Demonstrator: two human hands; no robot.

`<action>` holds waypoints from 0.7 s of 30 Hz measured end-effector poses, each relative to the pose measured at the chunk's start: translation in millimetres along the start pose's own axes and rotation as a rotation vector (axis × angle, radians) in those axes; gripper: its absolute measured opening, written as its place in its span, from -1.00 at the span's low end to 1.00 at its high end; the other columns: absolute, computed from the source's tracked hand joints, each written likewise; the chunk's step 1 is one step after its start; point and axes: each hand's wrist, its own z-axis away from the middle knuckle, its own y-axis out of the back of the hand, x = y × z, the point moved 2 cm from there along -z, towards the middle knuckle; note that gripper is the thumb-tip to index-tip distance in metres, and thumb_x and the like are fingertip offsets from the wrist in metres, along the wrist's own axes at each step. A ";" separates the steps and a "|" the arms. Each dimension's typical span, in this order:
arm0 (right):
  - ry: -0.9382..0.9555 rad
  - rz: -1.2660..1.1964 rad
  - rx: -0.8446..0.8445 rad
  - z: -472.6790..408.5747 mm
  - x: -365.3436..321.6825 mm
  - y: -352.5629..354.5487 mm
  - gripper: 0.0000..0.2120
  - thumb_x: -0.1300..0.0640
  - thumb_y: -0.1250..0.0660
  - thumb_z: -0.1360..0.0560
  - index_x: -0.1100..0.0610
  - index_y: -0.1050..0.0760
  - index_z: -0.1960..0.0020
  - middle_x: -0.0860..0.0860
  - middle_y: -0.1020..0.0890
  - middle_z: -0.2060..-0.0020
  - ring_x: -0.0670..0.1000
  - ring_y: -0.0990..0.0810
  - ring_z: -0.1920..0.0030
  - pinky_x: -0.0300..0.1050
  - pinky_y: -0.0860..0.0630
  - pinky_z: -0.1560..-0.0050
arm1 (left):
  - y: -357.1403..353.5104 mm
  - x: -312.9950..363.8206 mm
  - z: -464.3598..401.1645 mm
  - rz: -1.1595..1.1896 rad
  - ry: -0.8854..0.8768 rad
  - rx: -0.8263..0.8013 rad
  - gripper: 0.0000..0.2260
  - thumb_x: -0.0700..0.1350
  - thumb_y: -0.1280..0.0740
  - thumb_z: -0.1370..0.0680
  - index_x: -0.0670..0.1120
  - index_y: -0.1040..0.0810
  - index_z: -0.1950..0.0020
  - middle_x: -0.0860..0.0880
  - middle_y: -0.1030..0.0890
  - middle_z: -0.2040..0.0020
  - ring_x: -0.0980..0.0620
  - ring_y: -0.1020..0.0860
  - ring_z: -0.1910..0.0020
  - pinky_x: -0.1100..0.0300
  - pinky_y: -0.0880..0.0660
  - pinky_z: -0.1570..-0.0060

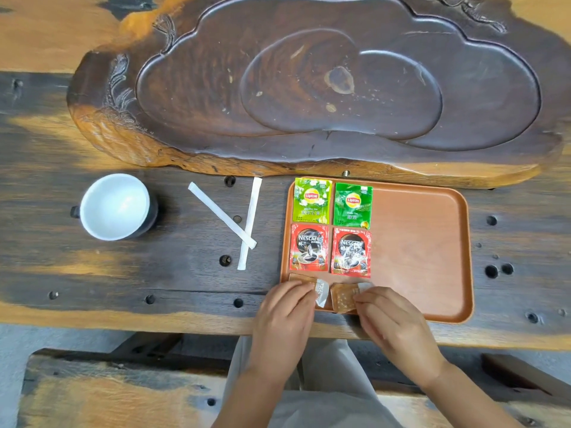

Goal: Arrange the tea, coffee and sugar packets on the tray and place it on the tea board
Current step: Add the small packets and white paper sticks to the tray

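An orange-brown tray (423, 242) lies on the table in front of the carved dark tea board (309, 88). In its left part sit two green Lipton tea packets (312, 200) (353, 205) side by side, and below them two red Nescafe coffee packets (309, 248) (351, 253). Along the tray's near edge lie two brown sugar packets (309, 285) (343, 299). My left hand (282, 316) holds the left sugar packet with its fingertips. My right hand (392, 322) pinches the right one, which tilts over the tray's rim.
Two white paper-wrapped sticks (221, 214) (249, 223) lie crossed on the table left of the tray. A white-lined dark cup (116, 206) stands further left. The tray's right half is bare. A wooden bench (108, 393) and my lap are below the table edge.
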 end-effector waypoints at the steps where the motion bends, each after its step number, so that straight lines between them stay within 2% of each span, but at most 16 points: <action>1: 0.000 -0.002 -0.004 1.2 0.4 -2.4 -0.93 0.31 -0.32 -0.44 0.25 -0.58 0.19 0.09 -0.66 0.15 0.10 -0.59 0.08 -0.02 -0.57 0.06 | -2.0 0.0 0.9 -0.003 0.003 -0.022 -0.87 -0.22 -0.32 -0.48 -0.15 -0.67 0.10 -0.02 -0.69 0.08 0.08 -0.51 -0.04 0.24 -0.44 -0.15; 5: -0.024 -0.016 0.005 6.6 0.1 -9.0 -0.89 0.27 -0.30 -0.47 0.25 -0.60 0.15 0.08 -0.66 0.13 0.11 -0.60 0.06 -0.01 -0.57 0.04 | -7.7 -1.7 7.9 -0.013 0.024 -0.095 -0.85 -0.20 -0.30 -0.48 -0.15 -0.66 0.06 -0.02 -0.68 0.03 0.08 -0.50 -0.08 0.21 -0.47 -0.13; 9: -0.092 0.010 -0.004 15.0 -4.6 -7.8 -0.77 0.17 -0.28 -0.49 0.21 -0.59 -0.09 0.06 -0.65 0.00 0.08 -0.55 -0.06 -0.06 -0.51 -0.11 | -3.1 -1.0 15.4 0.013 0.067 -0.182 -0.72 -0.11 -0.25 -0.50 -0.14 -0.58 -0.15 -0.06 -0.60 -0.17 0.02 -0.45 -0.23 0.12 -0.42 -0.23; 11: -0.126 0.032 -0.047 20.5 -8.2 -9.7 -0.70 0.12 -0.24 -0.50 0.19 -0.55 -0.17 0.06 -0.62 -0.10 0.09 -0.52 -0.13 -0.04 -0.49 -0.15 | -1.5 -1.5 21.1 0.014 0.033 -0.250 -0.69 -0.08 -0.24 -0.50 -0.09 -0.53 -0.22 -0.06 -0.55 -0.25 0.01 -0.40 -0.31 0.12 -0.39 -0.27; 14: -0.162 0.051 -0.108 27.0 -12.2 -17.5 -0.64 0.09 -0.22 -0.49 0.17 -0.50 -0.25 0.06 -0.57 -0.20 0.10 -0.48 -0.21 0.02 -0.51 -0.15 | -4.8 -4.2 28.3 -0.021 -0.011 -0.349 -0.65 -0.05 -0.24 -0.50 -0.04 -0.47 -0.28 -0.08 -0.47 -0.35 -0.01 -0.31 -0.40 0.02 -0.38 -0.29; 18: -0.204 0.072 -0.128 26.1 -15.6 -22.8 -0.61 0.09 -0.21 -0.48 0.17 -0.49 -0.27 0.09 -0.53 -0.25 0.12 -0.48 -0.24 0.06 -0.51 -0.16 | -7.6 -2.6 28.4 -0.113 0.030 -0.410 -0.64 -0.03 -0.19 -0.51 0.01 -0.46 -0.30 -0.07 -0.43 -0.38 -0.02 -0.24 -0.43 0.00 -0.39 -0.26; 21: -0.228 0.132 -0.130 22.9 -19.5 -23.7 -0.59 0.07 -0.20 -0.46 0.18 -0.49 -0.26 0.13 -0.52 -0.24 0.12 -0.43 -0.23 0.05 -0.50 -0.16 | -7.4 -0.5 25.8 -0.186 0.071 -0.412 -0.64 -0.01 -0.17 -0.49 0.04 -0.46 -0.27 -0.08 -0.45 -0.31 -0.07 -0.28 -0.38 -0.03 -0.39 -0.24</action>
